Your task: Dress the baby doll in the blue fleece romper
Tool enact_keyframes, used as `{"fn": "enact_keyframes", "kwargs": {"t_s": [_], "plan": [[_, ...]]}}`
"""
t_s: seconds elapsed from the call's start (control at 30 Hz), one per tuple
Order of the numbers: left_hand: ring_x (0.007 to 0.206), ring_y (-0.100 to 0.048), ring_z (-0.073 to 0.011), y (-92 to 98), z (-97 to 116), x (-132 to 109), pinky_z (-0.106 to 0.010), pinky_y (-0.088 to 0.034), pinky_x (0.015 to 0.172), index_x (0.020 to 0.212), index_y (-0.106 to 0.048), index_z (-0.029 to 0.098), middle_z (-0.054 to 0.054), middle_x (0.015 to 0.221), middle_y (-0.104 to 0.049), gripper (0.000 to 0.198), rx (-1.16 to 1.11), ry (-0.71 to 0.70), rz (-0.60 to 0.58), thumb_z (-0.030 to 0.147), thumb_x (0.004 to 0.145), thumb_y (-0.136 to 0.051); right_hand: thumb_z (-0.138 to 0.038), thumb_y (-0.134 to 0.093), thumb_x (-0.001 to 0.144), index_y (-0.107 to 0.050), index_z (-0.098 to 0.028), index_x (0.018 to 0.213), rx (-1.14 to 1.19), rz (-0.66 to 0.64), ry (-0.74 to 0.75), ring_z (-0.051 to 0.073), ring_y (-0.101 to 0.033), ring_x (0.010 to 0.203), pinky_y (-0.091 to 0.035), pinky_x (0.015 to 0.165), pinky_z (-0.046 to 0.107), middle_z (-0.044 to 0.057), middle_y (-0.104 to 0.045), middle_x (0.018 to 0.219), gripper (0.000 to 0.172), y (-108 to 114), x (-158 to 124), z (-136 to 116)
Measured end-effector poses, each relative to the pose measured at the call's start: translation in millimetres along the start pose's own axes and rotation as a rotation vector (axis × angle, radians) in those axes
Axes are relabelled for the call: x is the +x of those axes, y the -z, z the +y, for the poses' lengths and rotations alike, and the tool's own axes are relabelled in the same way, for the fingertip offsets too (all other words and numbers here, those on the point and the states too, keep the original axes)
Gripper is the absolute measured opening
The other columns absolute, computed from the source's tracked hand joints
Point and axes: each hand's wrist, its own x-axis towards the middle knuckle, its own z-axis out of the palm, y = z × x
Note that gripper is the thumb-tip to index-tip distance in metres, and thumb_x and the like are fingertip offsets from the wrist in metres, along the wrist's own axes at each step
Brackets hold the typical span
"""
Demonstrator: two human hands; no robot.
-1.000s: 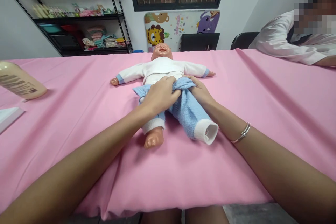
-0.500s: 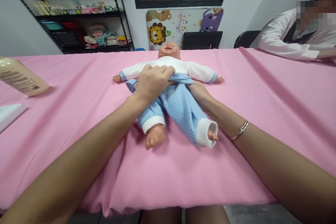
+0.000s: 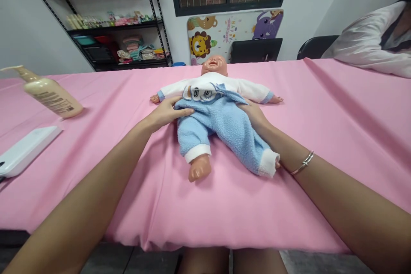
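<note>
A baby doll (image 3: pixel 214 65) lies on its back with its arms spread, in a white top (image 3: pixel 244 87) with blue cuffs. Blue fleece pants (image 3: pixel 221 115) with white cuffs cover its legs, and one bare foot sticks out fully. At the chest, a cartoon face shows above the folded blue cloth. My left hand (image 3: pixel 165 113) grips the pants at the waist, thumb on top and fingers partly tucked behind. On the other side, my right hand (image 3: pixel 255 115) holds the drawn-out edge of the blue cloth, its fingertips hidden beneath it.
A pink cloth (image 3: pixel 321 150) covers the table. To the left stand a beige pump bottle (image 3: pixel 56 96) and a white device (image 3: pixel 28 150). Behind are a black shelf rack (image 3: pixel 112 28) and a dark monitor (image 3: pixel 256 50). A person's white sleeve (image 3: pixel 369 38) rests at the far right.
My left hand has moved from the front of the waist to its left side. The bunched blue cloth has come down, uncovering the cartoon face. The view has shifted left.
</note>
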Motion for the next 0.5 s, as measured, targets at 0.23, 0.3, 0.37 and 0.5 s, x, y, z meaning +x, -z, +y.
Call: {"fn": "enact_keyframes", "kwargs": {"t_s": [0.23, 0.3, 0.37, 0.5], "plan": [[0.103, -0.062, -0.0249, -22.8, -1, 13, -0.035, -0.050, 0.092, 0.097, -0.066, 0.012, -0.007, 0.104, -0.071, 0.031, 0.001, -0.123, 0.145, 0.033, 0.074, -0.061, -0.043, -0.074, 0.069, -0.071, -0.015, 0.090, -0.105, -0.138, -0.033, 0.031, -0.061, 0.103, -0.046, 0.094, 0.046, 0.007, -0.071, 0.098, 0.035, -2, -5, -6], [0.097, -0.063, -0.0245, -22.5, -1, 14, -0.035, -0.050, 0.090, 0.089, -0.066, 0.013, -0.006, 0.096, -0.071, 0.027, 0.040, -0.134, 0.117, 0.035, 0.074, -0.061, -0.041, -0.074, 0.067, -0.071, -0.014, 0.088, -0.129, -0.161, -0.065, 0.031, -0.062, 0.098, -0.047, 0.092, 0.046, 0.008, -0.071, 0.093, 0.034, -1, -4, -3], [0.088, -0.063, -0.0239, -20.5, 0, 15, -0.036, -0.049, 0.087, 0.081, -0.066, 0.014, -0.004, 0.086, -0.070, 0.024, 0.059, -0.102, 0.088, 0.037, 0.073, -0.063, -0.042, -0.071, 0.067, -0.071, -0.016, 0.089, -0.116, -0.145, -0.072, 0.030, -0.061, 0.096, -0.047, 0.091, 0.046, 0.008, -0.070, 0.093, 0.033, 1, -1, 3], [0.087, -0.062, -0.0245, -16.5, 2, 15, -0.036, -0.048, 0.084, 0.081, -0.068, 0.016, -0.002, 0.082, -0.069, 0.028, 0.047, 0.003, 0.111, 0.041, 0.066, -0.071, -0.044, -0.061, 0.071, -0.069, -0.021, 0.102, -0.121, -0.030, 0.002, 0.025, -0.057, 0.100, -0.044, 0.093, 0.044, 0.006, -0.068, 0.104, 0.039, 8, 5, 12]]}}
